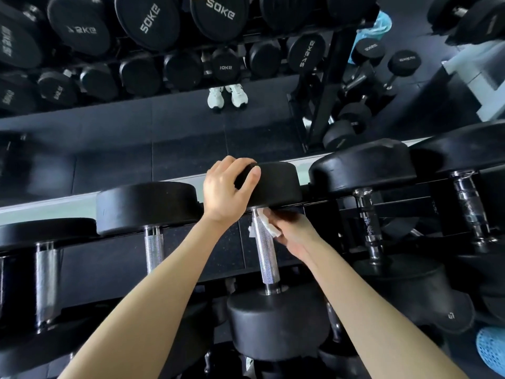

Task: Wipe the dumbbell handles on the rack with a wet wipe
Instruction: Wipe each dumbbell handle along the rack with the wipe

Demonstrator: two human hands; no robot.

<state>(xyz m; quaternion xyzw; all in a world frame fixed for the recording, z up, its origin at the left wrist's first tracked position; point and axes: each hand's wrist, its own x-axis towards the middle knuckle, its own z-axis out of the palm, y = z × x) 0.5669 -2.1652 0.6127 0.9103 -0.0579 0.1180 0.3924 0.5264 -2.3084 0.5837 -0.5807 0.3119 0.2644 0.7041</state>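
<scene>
Two grips: left hand [228, 188] clasps dumbbell head [276, 184], right hand [295, 231] holds wet wipe [269, 224] against handle [266, 258].

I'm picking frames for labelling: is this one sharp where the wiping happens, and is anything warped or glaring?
Head view: sharp at the wet wipe and the handle by the right hand; the far-left dumbbells look smeared; the wide lens bows the rack rail; the chrome handles at right carry bright glints.

Knurled shiny metal handle [266, 255] w/ matt black rubbery heads [276, 326]; soft white wipe [269, 225].
</scene>
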